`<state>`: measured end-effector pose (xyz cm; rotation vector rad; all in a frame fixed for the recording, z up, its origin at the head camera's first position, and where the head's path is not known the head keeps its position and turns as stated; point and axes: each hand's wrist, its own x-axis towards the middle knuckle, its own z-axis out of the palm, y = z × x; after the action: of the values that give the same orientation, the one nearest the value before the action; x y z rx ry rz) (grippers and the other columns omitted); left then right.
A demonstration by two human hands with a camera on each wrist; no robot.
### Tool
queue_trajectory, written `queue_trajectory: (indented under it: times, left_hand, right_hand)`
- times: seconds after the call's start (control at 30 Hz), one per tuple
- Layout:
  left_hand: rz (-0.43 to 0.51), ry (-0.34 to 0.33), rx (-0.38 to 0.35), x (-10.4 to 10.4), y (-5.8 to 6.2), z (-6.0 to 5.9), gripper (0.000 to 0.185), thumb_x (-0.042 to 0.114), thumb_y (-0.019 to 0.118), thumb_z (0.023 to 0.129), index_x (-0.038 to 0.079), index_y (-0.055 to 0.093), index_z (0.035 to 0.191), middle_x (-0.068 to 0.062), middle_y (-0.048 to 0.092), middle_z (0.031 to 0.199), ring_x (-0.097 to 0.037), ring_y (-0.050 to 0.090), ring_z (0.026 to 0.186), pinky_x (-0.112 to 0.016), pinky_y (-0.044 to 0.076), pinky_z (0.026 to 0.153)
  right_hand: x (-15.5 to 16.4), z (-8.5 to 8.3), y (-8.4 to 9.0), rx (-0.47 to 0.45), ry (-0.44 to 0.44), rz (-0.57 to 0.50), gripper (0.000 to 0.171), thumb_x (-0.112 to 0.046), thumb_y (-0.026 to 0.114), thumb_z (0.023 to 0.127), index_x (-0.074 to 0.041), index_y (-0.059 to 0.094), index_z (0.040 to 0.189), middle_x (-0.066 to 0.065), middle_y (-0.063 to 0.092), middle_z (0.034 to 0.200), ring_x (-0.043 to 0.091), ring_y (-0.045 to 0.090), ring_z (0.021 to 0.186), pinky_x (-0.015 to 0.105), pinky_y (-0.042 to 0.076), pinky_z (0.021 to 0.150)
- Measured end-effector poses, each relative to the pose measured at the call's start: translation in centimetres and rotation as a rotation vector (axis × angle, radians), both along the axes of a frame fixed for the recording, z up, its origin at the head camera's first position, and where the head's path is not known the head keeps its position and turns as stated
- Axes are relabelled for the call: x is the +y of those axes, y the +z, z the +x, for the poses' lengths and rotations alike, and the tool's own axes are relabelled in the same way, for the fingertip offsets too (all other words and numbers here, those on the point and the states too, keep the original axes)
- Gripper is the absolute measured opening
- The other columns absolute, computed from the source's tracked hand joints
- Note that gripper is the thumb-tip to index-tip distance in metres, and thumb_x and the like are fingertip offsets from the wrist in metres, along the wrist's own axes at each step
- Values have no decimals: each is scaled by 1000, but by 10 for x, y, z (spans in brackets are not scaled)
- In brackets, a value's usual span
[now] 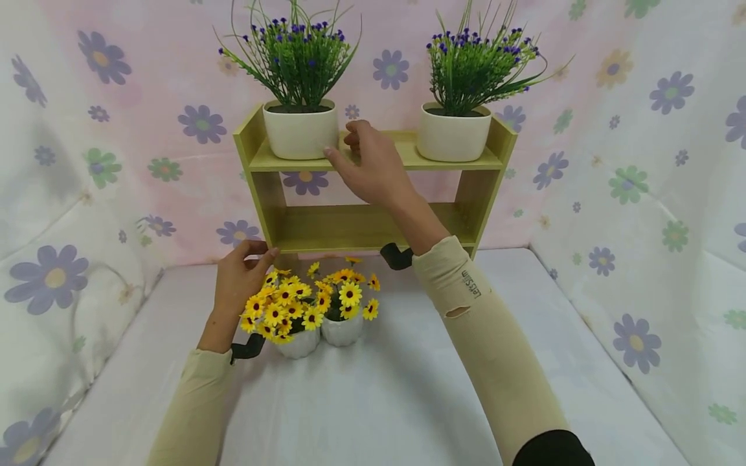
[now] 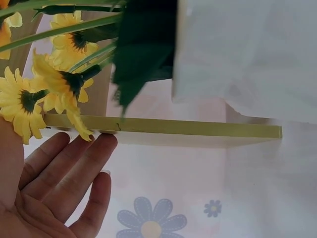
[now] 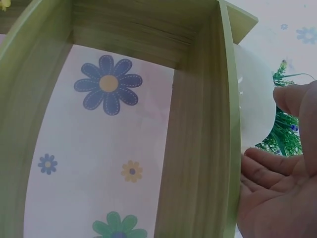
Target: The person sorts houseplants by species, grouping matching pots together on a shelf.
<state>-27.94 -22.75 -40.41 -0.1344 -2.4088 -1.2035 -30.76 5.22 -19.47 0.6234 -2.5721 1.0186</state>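
We see the right hand [image 1: 373, 165], fingers loose, touching the wooden shelf's [image 1: 373, 228] top board beside the left white pot [image 1: 300, 132]; the left hand [image 1: 239, 279] (fingers straight) touches the near yellow daisies [image 1: 303, 301].

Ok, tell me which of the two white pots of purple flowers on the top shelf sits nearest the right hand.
The left white pot of purple flowers: the right hand rests beside it, thumb almost touching. The other white pot stands apart at the shelf's right end.
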Motion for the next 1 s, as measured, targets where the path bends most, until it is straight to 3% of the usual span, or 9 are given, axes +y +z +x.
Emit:
queue_trajectory:
  times: [0.13,0.33,0.57,0.73,0.87,1.0]
  left_hand:
    - [-8,3,-3,0,-1,0,48,41,64,107,-2,66,129,-23,70,131,-45,74,107,-59,62,90]
    - [1,3,-15,0,0,-1,49,42,64,107,-1,66,130,-22,69,131,-45,74,109,-60,62,91]
    - [6,2,-12,-1,-1,0,49,42,64,107,-1,66,130,-21,70,132,-44,74,110,-59,62,91]
    - [-3,3,4,-1,-1,0,48,42,64,107,-1,67,129,-21,70,130,-43,74,108,-58,62,90]
    - [-5,2,15,-2,-1,0,47,41,65,107,-1,67,128,-21,71,129,-42,75,108,-58,63,90]
    - [0,-7,7,-2,-1,-1,49,42,64,107,-1,66,129,-21,70,130,-42,74,109,-58,62,91]
  right_hand:
    - [8,6,-13,118,64,-52,53,-31,67,106,-1,53,148,12,62,143,23,60,133,25,46,116]
    - [20,16,-30,258,95,-94,44,-25,70,104,2,61,138,14,64,136,26,61,128,29,47,114]
    - [34,27,-45,374,146,-176,40,-21,70,103,3,64,135,14,67,135,25,61,129,30,46,115]
    - [44,34,-66,452,217,-253,39,-16,70,102,1,65,137,13,67,139,22,59,134,34,47,116]
    - [49,38,-87,478,265,-300,40,-12,70,101,-2,65,140,12,66,141,23,58,137,39,48,116]
    - [54,38,-110,416,314,-360,39,-7,68,101,-2,64,139,13,66,140,27,59,134,48,51,112]
